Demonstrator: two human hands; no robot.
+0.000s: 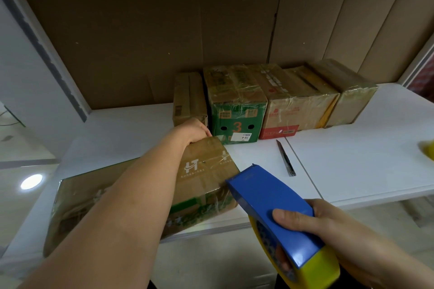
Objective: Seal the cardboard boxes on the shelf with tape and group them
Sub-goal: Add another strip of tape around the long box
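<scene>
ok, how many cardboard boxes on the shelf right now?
5, maybe 6: four in a back row, plain, green, red-printed, rightmost, possibly two; one front under left hand.

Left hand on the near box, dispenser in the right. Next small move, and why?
Probably slide the near box back and right toward the row of boxes at the rear. Clear tape already glints across its top, the left hand grips its far edge, and the tape dispenser in the right hand is lifted off it.
</scene>
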